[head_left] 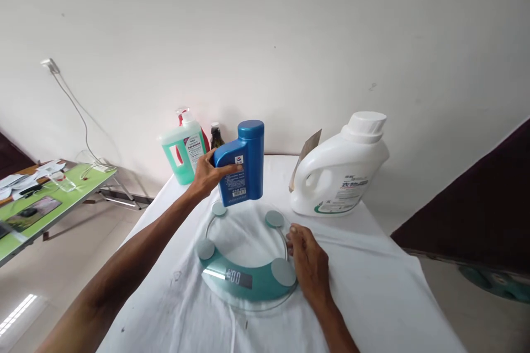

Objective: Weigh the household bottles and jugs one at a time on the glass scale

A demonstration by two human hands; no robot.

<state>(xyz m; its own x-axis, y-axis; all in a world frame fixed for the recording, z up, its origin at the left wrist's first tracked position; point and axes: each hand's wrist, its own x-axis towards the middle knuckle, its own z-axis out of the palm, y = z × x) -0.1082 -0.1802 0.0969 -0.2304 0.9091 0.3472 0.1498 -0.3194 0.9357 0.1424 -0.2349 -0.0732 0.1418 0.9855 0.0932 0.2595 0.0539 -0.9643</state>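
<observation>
My left hand [206, 175] grips the handle of a blue plastic bottle [242, 164] and holds it upright in the air just above the far edge of a round glass scale [244, 256]. The scale lies flat on a white cloth and has a teal band with a lit display. My right hand [308, 265] rests on the cloth, its fingers touching the scale's right rim.
A white detergent jug [342, 168] stands at the back right of the cloth-covered table [372, 287]. At the back left stand a green pump bottle [184, 151] and a small dark bottle [215, 135]. A green-topped table [45, 204] with papers is far left.
</observation>
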